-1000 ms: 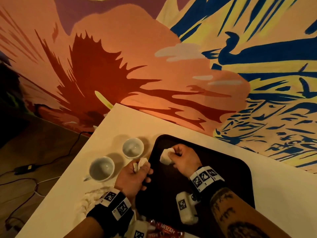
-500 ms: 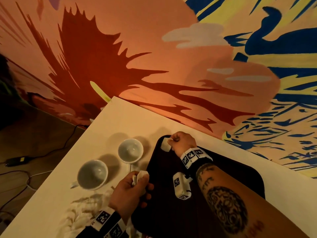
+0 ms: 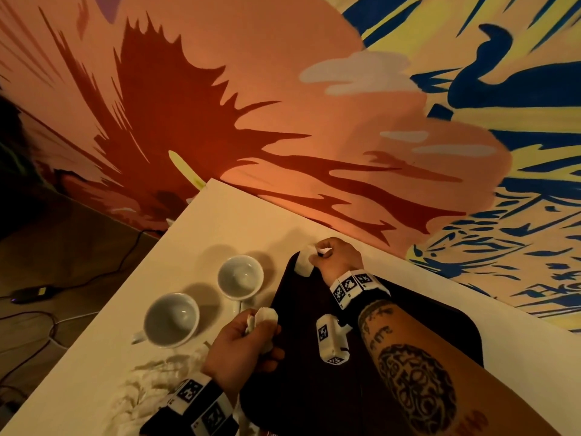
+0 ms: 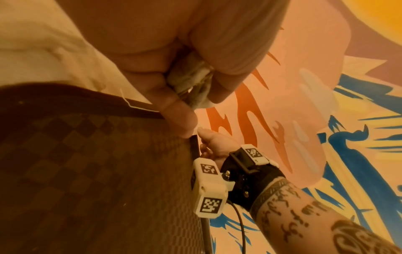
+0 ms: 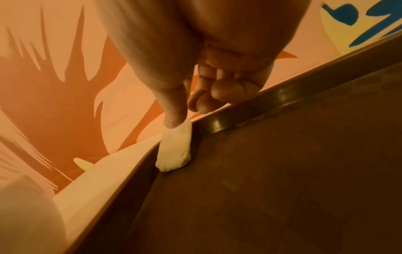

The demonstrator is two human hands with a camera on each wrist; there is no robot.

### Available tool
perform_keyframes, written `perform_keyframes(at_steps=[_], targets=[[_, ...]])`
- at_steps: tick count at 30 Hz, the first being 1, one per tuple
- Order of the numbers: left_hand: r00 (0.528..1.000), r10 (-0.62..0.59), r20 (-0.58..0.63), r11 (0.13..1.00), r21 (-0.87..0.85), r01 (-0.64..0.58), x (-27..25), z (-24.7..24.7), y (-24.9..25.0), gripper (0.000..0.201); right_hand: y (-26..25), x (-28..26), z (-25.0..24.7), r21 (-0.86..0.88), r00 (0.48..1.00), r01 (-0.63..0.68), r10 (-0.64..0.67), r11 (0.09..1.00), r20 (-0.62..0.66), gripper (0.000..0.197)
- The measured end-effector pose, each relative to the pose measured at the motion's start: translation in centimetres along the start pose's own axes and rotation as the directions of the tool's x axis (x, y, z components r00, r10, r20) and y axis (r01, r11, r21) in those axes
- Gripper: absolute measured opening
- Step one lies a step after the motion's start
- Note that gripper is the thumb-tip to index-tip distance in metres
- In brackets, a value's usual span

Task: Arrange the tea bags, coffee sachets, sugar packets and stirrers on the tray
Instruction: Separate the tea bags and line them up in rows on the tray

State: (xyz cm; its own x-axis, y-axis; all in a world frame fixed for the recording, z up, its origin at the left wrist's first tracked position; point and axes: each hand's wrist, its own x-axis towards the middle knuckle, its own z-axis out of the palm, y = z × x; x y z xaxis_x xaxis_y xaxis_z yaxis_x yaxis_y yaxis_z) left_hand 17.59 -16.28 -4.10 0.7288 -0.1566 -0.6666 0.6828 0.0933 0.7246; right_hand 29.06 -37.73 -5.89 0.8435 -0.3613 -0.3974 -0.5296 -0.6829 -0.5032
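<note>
A dark tray lies on the white table. My right hand reaches to the tray's far left corner and pinches a white tea bag by its top. In the right wrist view the tea bag hangs upright, its lower end touching the tray floor against the rim. My left hand hovers at the tray's left edge and grips a bunch of white tea bags. The left wrist view shows the bunch squeezed between thumb and fingers.
Two empty white cups stand on the table left of the tray. A heap of white soft packets lies by the near left table edge. The painted wall runs close behind the tray. Cables lie on the floor.
My right hand has carried its tea bag from the tray's middle left to the far left corner and lowered it to the tray. The left hand has kept its bunch and stayed by the tray edge.
</note>
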Motion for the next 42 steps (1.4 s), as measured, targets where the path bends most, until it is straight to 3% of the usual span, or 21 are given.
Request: perform_keyframes(at_steps=[3, 5, 9, 11, 16, 19, 22, 25, 33, 38, 42], targets=[[1.000, 0.007, 0.015, 1.000, -0.027, -0.007, -0.4, 0.7, 0.5, 0.010, 0.0, -2.2, -0.9, 0.058, 0.994, 0.078, -0.073, 0.995, -0.077, 0.021], [0.999, 0.028, 0.025, 0.999, -0.035, -0.027, -0.7, 1.3, 0.9, 0.011, 0.2, -4.6, -1.3, 0.212, 0.985, 0.163, -0.148, 0.964, -0.087, 0.005], [0.991, 0.125, 0.041, 0.990, 0.059, -0.127, -1.1, 2.6, 1.4, 0.009, 1.0, -10.7, -1.3, 0.425, 0.938, 0.232, -0.317, 0.875, 0.141, 0.004], [0.984, 0.173, 0.050, 0.977, 0.115, -0.177, -1.2, 3.1, 1.4, 0.011, 1.4, -12.6, -1.1, 0.427, 0.918, 0.277, -0.369, 0.861, 0.148, 0.005], [0.975, 0.207, 0.077, 0.957, 0.192, -0.219, -1.5, 3.7, 1.0, 0.011, 2.2, -13.7, -1.4, 0.472, 0.953, 0.268, -0.304, 0.840, 0.000, 0.013], [0.976, 0.208, 0.061, 0.957, 0.195, -0.216, -1.4, 3.8, 0.9, 0.011, 2.5, -13.8, -1.6, 0.526, 0.946, 0.249, -0.322, 0.813, 0.049, 0.005], [0.981, 0.184, 0.068, 0.956, 0.220, -0.195, -0.9, 3.7, 0.6, 0.012, 2.8, -13.3, -1.6, 0.485, 0.933, 0.256, -0.344, 0.837, 0.102, 0.008], [0.987, 0.159, 0.033, 0.965, 0.208, -0.162, -0.2, 3.0, 0.2, 0.010, 3.0, -11.5, -1.4, 0.417, 0.951, 0.257, -0.305, 0.872, 0.050, 0.004], [0.997, -0.051, -0.050, 0.997, -0.054, 0.048, 0.0, 1.2, 0.4, 0.014, 3.5, -2.8, -1.5, 0.071, 0.995, 0.086, -0.081, 0.994, -0.061, 0.010], [1.000, -0.011, -0.010, 1.000, 0.029, 0.011, -0.2, 0.9, 0.3, 0.011, 3.6, -0.1, -1.0, -0.049, 0.999, 0.017, -0.018, 0.999, -0.029, 0.007], [1.000, 0.017, 0.026, 0.998, 0.060, -0.019, -0.4, 1.1, 0.2, 0.012, 3.4, 0.6, -1.0, -0.033, 1.000, -0.001, 0.000, 0.999, -0.028, 0.007]])
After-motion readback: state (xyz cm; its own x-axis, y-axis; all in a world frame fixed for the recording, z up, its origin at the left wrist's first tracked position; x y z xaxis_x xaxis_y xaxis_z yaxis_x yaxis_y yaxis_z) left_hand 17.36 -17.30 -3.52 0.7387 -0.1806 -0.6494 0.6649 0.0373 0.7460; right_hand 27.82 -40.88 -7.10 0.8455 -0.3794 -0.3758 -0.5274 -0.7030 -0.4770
